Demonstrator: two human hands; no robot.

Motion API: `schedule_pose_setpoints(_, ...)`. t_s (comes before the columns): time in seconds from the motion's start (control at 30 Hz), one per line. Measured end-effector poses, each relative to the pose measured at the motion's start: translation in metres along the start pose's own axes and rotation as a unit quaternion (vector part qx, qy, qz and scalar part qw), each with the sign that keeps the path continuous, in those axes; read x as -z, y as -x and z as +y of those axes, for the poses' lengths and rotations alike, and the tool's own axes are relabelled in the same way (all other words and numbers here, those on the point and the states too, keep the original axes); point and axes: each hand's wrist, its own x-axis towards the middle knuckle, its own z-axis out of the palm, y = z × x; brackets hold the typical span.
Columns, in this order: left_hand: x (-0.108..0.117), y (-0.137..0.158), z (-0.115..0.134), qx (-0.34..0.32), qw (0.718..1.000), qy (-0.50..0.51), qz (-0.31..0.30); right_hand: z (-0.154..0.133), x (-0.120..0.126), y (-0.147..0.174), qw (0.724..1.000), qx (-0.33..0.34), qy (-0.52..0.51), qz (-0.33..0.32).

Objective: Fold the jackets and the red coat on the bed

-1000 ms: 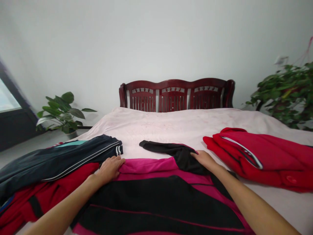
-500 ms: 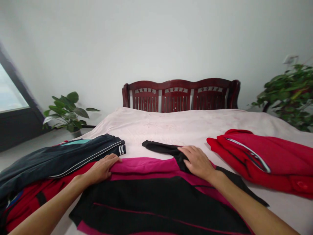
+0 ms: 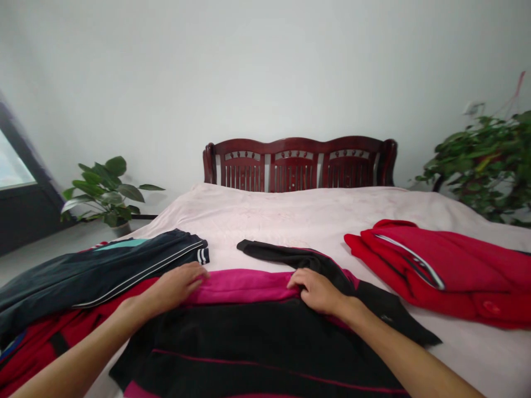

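Note:
A black and magenta jacket [image 3: 249, 326] lies spread on the bed in front of me, a thin magenta line running across its black part. My left hand [image 3: 182, 282] has its fingers curled on the left end of the jacket's magenta band. At the right end of that band, my right hand [image 3: 317, 290] grips the cloth with bent fingers; the fingertips are partly hidden. Past my right hand, one black sleeve [image 3: 269, 253] stretches to the left over the sheet. Another black part of the jacket sticks out to the right, under my right forearm.
Left of the jacket lie dark navy clothes [image 3: 136, 265] with white stripes, over red clothing [image 3: 83, 326]. Folded red clothes [image 3: 448, 271] lie on the right. A pale pink sheet [image 3: 265, 215] covers the bed up to the wooden headboard [image 3: 294, 166]. Potted plants [image 3: 108, 190] stand at both sides.
My right hand has moved left from the black sleeve onto the magenta band. The sleeve's upper part now lies smoother behind it. My left hand stays at the band's left end.

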Motion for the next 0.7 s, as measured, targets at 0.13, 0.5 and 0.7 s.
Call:
schedule_pose_setpoints(0.13, -0.034, -0.003, 0.047, -0.073, 0.994, 0.071, -0.034, -0.001, 0.023, -0.025, 0.978, -0.159, 0.013, 0.133)
schedule_pose_setpoints(0.5, -0.053, -0.048, 0.034, 0.155, 0.905, 0.395, -0.015, 0.016, 0.027, -0.067, 0.934, -0.247, 0.255, 0.046)
schedule_pose_setpoints(0.7, -0.052, -0.086, 0.063, 0.256, 0.660, 0.701, -0.086, 0.006, 0.045, -0.045, 0.943, -0.143, -0.063, 0.293)
